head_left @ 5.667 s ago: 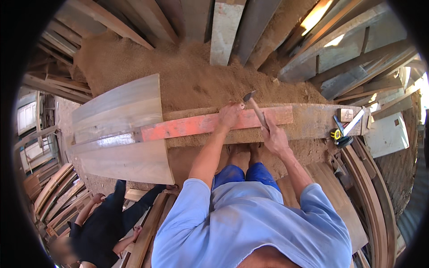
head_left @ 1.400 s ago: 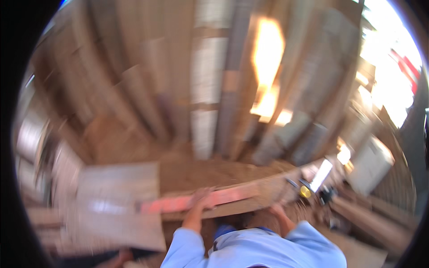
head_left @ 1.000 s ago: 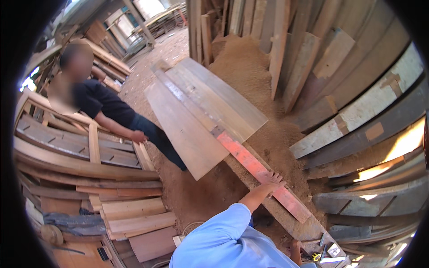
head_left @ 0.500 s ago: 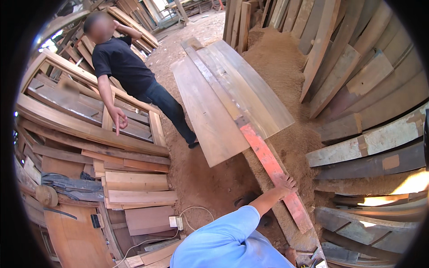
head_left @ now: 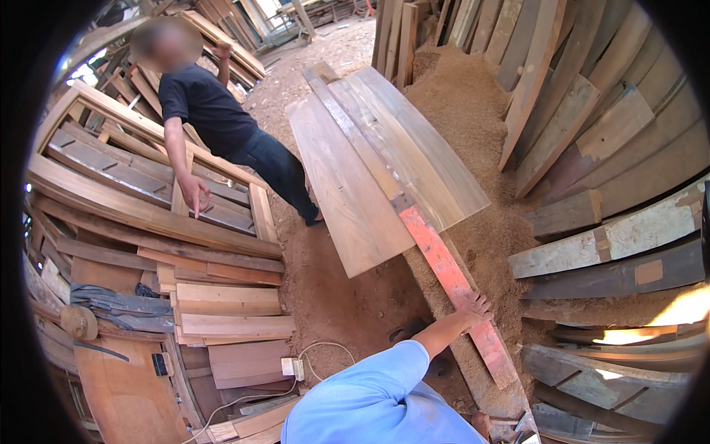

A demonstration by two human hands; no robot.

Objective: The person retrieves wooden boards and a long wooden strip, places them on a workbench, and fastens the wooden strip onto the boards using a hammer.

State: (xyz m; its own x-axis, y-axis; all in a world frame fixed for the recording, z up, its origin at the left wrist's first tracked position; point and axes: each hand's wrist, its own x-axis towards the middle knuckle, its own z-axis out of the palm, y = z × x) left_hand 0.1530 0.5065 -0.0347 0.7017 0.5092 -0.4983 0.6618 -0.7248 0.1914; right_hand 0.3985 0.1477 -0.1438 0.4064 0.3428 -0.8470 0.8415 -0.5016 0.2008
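My left hand (head_left: 473, 308) rests on the red-painted near end of a long narrow wooden beam (head_left: 444, 263). Its fingers are spread and reach over the right edge. Beyond the hand, the beam runs between wide planks: a brown plank (head_left: 347, 192) on its left and a paler pair of planks (head_left: 421, 152) on its right. Only a small part of my right hand (head_left: 481, 423) shows at the lower edge, its fingers hidden. Close by it is part of a black and yellow object (head_left: 510, 439) that I cannot make out.
Across from me, a person in a black shirt (head_left: 214, 111) stands beside a wooden frame (head_left: 177, 177). Sawdust (head_left: 473, 96) is heaped along the right, below leaning boards (head_left: 547, 81). Stacked planks (head_left: 229, 300), a white socket box (head_left: 292, 366) and its cable (head_left: 325, 345) lie on the left.
The other person's raised hand has come away from the head, and their lower leg has shifted back. My left hand keeps its place on the beam.
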